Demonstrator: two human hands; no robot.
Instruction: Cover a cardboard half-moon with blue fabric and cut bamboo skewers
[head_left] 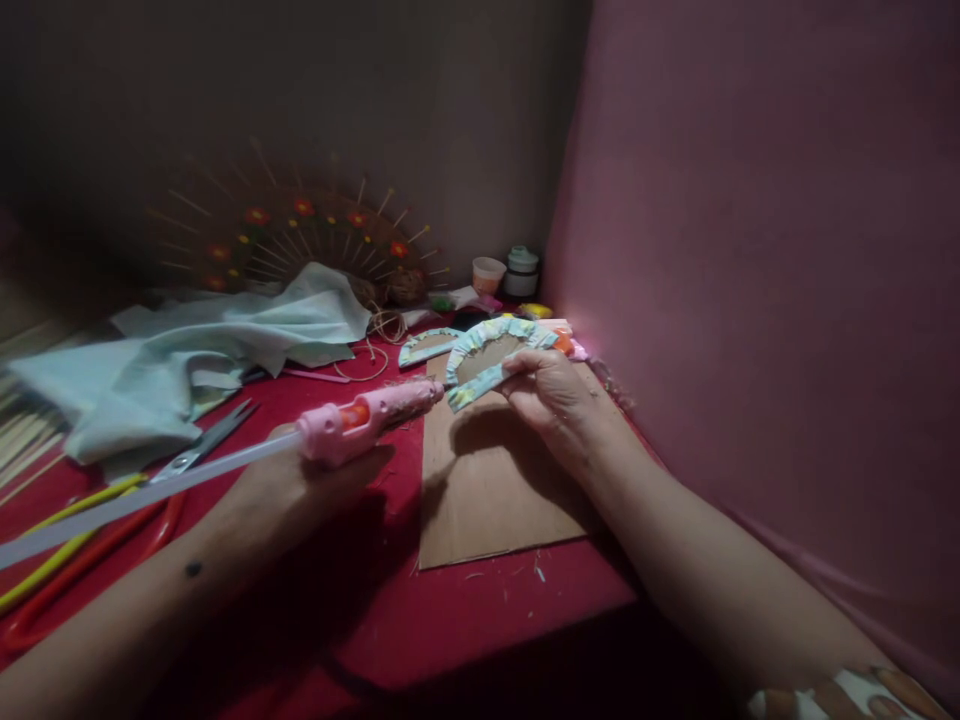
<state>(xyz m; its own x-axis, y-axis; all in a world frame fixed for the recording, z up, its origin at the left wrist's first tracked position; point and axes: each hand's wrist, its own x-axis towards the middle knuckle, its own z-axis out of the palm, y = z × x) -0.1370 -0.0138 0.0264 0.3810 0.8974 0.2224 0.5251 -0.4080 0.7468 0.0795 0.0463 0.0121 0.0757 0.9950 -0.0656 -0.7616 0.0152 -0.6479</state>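
Observation:
My left hand is wrapped round a pink hot glue gun, with a long pale glue stick running out of its back. Its nozzle points right, close to the edge of a half-round cardboard piece rimmed with gathered light-blue patterned cloth. My right hand pinches this piece at its lower right, thumb on top, and holds it above a brown board. Behind it lies a second cloth-edged half-round piece, partly covered. Whether the nozzle touches the cloth I cannot tell.
Light-blue cloth lies crumpled at the left, near scissors with yellow and red handles. A fan-shaped decoration with sticks and flowers leans at the back. A paper cup and a lidded jar stand by the pink curtain.

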